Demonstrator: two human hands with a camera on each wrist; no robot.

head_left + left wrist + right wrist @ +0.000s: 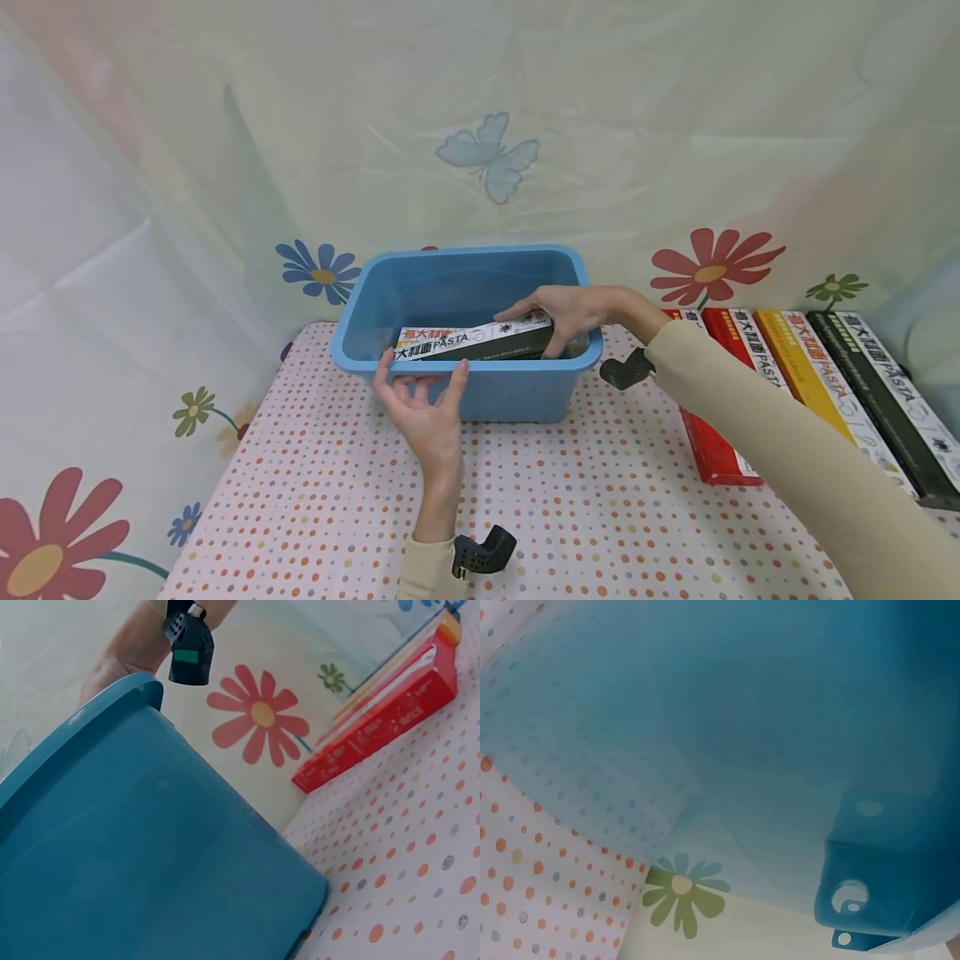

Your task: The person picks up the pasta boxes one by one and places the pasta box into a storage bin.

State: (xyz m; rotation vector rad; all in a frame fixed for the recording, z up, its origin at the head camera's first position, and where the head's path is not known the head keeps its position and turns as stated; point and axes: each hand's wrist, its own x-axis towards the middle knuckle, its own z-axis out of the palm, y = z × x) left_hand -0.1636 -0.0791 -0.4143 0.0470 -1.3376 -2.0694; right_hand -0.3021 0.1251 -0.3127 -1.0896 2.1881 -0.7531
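Observation:
A black-and-white pasta box [480, 340] lies slanted inside the blue plastic bin [517, 393], its left end near the front rim. My right hand [570, 312] reaches over the bin's right side and grips the right end of this box between thumb and fingers. At the front left rim, my left hand [423, 417] holds the bin, two of its digits up at the rim and the others tucked below it. Under the black box shows part of another pasta box [427, 335] with orange lettering. Neither wrist view shows what the fingers hold; the bin's wall [150, 825] fills much of the left one.
To the right on the dotted tablecloth [600, 508] lie several pasta boxes side by side: red ones [720, 450], a yellow one [795, 350] and a black one [885, 383]. My right forearm [750, 425] passes over them. A flowered cloth backdrop [675, 125] hangs behind the bin.

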